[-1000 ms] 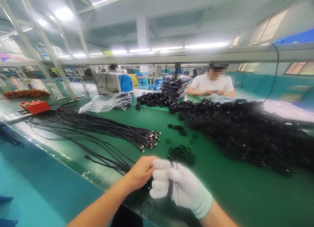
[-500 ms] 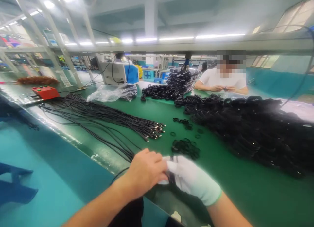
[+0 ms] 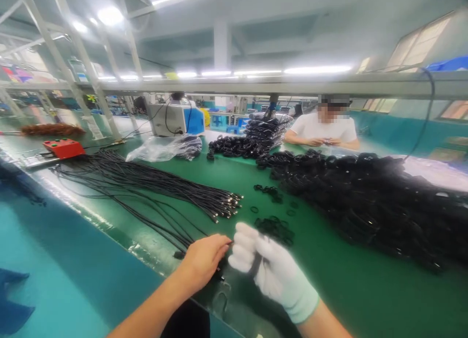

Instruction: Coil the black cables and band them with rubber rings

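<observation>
My left hand point(image 3: 204, 261), bare, lies with curled fingers over the near ends of several loose black cables point(image 3: 161, 226); small metal plug tips show just below it. My right hand point(image 3: 272, 272) wears a white glove and is closed around a dark, looped piece of black cable point(image 3: 257, 264), mostly hidden by the fingers. The two hands are close together at the table's front edge. Just beyond the glove lies a small heap of thin black rings point(image 3: 275, 229). A thick bundle of straight black cables point(image 3: 157, 177) stretches away to the left, its metal plugs towards me.
A large pile of coiled black cables point(image 3: 351, 196) covers the right side of the green table point(image 3: 329, 289). Farther back are a red button box point(image 3: 64, 148), a clear plastic bag point(image 3: 157, 148), a white-and-blue machine point(image 3: 175, 119) and a seated person in white point(image 3: 325, 128).
My hands have separated slightly. The left moved left and down onto the loose cable ends; the right turned, its fingers curled around the black piece. The view has tilted up a little.
</observation>
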Demonstrator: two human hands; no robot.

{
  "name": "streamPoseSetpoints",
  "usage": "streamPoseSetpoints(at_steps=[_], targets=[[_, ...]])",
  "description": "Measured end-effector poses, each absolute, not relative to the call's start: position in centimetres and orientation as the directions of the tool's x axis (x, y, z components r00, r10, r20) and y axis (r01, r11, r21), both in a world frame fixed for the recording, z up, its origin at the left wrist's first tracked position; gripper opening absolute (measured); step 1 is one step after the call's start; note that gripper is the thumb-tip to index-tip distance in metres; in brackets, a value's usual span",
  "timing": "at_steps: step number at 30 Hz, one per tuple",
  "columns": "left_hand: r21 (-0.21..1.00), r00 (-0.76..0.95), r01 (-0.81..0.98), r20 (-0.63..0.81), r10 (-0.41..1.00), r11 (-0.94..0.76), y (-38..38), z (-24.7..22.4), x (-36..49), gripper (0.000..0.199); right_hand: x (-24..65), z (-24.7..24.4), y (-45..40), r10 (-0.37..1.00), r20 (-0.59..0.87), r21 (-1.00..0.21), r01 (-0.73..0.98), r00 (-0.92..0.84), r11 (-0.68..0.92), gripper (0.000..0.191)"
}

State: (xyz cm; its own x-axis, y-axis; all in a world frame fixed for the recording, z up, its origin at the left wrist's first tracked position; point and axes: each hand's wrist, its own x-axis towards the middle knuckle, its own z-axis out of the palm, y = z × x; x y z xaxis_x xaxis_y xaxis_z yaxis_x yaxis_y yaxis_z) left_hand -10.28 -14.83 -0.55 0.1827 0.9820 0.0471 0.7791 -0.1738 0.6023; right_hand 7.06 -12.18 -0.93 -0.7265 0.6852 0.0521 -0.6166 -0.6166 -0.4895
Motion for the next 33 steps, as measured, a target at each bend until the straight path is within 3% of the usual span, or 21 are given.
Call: streamPoseSetpoints(at_steps=[4,8,13,16,18,20,25,30,31,33], targets=[[0.329,0.062,0.943,-0.001,0.998,-0.058,-16.4,-0.8,-9.0,0.027,8.0,-0.9,-10.7,0.823,0.003,-0.571,-0.676,-0.569,-0.466,0.035],[0.144,0.081,0.986,0.025,0.996,-0.084,-17.9,-0.5,-6.8,0.025,8.1,-1.1,-10.4,0.853,-0.045,-0.609,-0.662,-0.520,-0.436,0.033],[0.077,0.295,0.945,0.212,0.932,-0.317,-18.0,0.4,-6.7,0.022,7.7,-1.3,-10.9,0.845,-0.061,-0.675,-0.602,-0.531,-0.427,0.033],[-0.065,0.544,0.826,0.355,0.761,-0.560,-16.5,1.7,-8.3,0.022,7.3,-1.3,-11.4,0.772,-0.077,-0.739,-0.484,-0.631,-0.468,0.029],[-0.126,0.689,0.703,0.361,0.628,-0.700,-15.0,2.9,-9.5,0.022,7.0,-1.4,-11.7,0.694,-0.061,-0.749,-0.426,-0.718,-0.507,0.025],[-0.102,0.750,0.628,0.344,0.565,-0.772,-13.6,3.8,-10.5,0.025,6.8,-1.7,-12.0,0.627,-0.039,-0.719,-0.414,-0.778,-0.558,0.024],[0.110,0.787,0.531,0.304,0.537,-0.840,-11.8,4.1,-11.3,0.014,6.7,-2.7,-12.5,0.456,-0.065,-0.631,-0.317,-0.888,-0.708,0.033],[0.148,0.754,0.589,0.253,0.606,-0.794,-12.1,4.9,-10.7,0.018,7.0,-2.7,-12.6,0.400,-0.115,-0.634,-0.243,-0.909,-0.734,0.034],[0.204,0.744,0.603,0.205,0.636,-0.771,-12.0,5.2,-10.6,0.019,7.2,-2.7,-12.7,0.388,-0.114,-0.631,-0.235,-0.915,-0.740,0.036],[0.424,0.716,0.602,0.088,0.693,-0.676,-11.9,5.5,-10.6,0.015,7.4,-2.6,-12.7,0.371,-0.095,-0.622,-0.236,-0.924,-0.747,0.038]])
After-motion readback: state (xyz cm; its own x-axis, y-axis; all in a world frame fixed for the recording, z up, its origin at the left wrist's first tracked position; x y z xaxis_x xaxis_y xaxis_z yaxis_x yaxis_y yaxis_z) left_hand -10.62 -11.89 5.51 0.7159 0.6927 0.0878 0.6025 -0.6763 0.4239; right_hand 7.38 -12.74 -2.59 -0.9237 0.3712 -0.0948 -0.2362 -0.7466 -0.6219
